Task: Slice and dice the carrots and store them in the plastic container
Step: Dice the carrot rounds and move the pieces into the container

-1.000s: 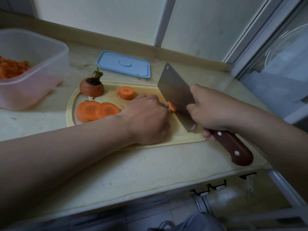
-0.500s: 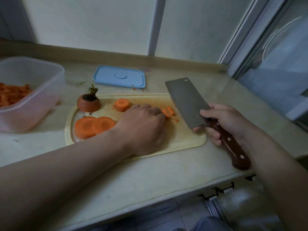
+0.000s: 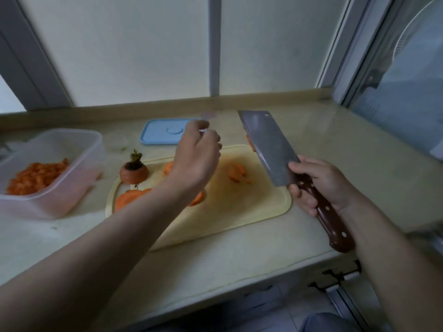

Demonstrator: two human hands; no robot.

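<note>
My right hand grips the cleaver; left fingers, loosely curled, hover above firm, damp carrot slices, likely best pinched edgewise.

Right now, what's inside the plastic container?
Diced carrot pieces fill the left part of the plastic container; the right part looks bare. The cloudy near wall hides how deep the pile goes.

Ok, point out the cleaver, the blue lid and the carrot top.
cleaver (image 3: 268, 149), head view, flat of the blade.
blue lid (image 3: 160, 133), head view, top face.
carrot top (image 3: 133, 174), head view, orange stump below the stalk.
</note>
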